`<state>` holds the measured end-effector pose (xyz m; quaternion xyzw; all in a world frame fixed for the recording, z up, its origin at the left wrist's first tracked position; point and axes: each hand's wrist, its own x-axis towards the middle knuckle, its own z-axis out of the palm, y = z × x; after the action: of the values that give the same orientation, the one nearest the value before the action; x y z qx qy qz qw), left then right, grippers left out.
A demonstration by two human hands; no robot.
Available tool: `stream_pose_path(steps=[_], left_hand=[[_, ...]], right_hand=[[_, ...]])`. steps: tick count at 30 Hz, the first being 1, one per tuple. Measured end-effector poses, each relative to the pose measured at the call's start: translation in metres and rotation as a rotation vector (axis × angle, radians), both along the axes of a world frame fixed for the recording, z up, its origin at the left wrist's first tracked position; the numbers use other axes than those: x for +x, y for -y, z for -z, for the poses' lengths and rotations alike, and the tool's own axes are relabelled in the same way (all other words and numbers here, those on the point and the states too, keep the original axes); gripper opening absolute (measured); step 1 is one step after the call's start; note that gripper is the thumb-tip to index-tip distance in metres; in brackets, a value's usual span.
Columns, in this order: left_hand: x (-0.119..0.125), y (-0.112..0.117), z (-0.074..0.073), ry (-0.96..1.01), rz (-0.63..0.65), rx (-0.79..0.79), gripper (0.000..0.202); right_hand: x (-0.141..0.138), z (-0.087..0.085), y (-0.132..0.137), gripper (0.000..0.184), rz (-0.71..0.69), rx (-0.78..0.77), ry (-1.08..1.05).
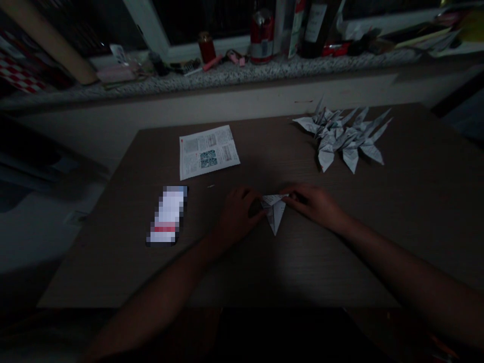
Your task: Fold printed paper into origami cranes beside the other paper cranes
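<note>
A small folded piece of printed paper [275,214], kite-shaped with its point toward me, lies on the dark wooden table [242,272] between my hands. My left hand [241,212] pinches its upper left corner, thumb and fingers closed on the edge. From the other side, my right hand [315,202] grips the upper right corner between thumb and forefinger. Part of the paper's top edge is hidden by my fingers. At the back right sits a cluster of several folded paper cranes [346,136] made of similar printed paper.
A printed sheet [207,153] lies flat at the back left. Nearer me is a lit phone [167,216], its screen blurred out. Behind the table, a granite windowsill [227,74] carries a red can [261,38], a dark bottle [316,27], a jar [206,48] and clutter.
</note>
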<state>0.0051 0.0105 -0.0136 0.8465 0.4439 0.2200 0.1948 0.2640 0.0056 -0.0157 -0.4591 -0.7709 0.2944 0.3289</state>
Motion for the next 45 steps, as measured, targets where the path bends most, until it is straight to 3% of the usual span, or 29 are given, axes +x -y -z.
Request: stream_pose_path(steps=[5, 10, 16, 22, 32, 40, 45], left_hand=[[0.002, -0.001, 0.002, -0.034, -0.006, 0.032, 0.033], [0.003, -0.002, 0.002, -0.049, -0.018, 0.04, 0.037], [0.004, -0.002, 0.003, -0.069, -0.002, 0.022, 0.043], [0.004, -0.003, 0.006, -0.106, 0.001, 0.055, 0.053], [0.002, -0.003, 0.007, -0.137, 0.028, 0.087, 0.054], [0.0, -0.004, -0.002, 0.109, -0.006, 0.042, 0.02], [0.0, -0.009, 0.001, 0.113, -0.009, 0.019, 0.024]], right_hand=[[0.0, 0.007, -0.004, 0.016, -0.004, 0.115, 0.068], [0.0, 0.009, -0.006, 0.004, 0.11, 0.119, 0.1], [-0.003, 0.011, -0.008, 0.007, 0.186, 0.149, 0.135], [-0.003, 0.017, -0.013, 0.004, 0.085, 0.244, 0.14], [0.002, 0.017, -0.01, 0.019, -0.023, 0.285, 0.194], [0.003, 0.019, -0.01, 0.022, -0.027, 0.303, 0.217], [0.003, 0.019, -0.01, 0.022, -0.029, 0.294, 0.21]])
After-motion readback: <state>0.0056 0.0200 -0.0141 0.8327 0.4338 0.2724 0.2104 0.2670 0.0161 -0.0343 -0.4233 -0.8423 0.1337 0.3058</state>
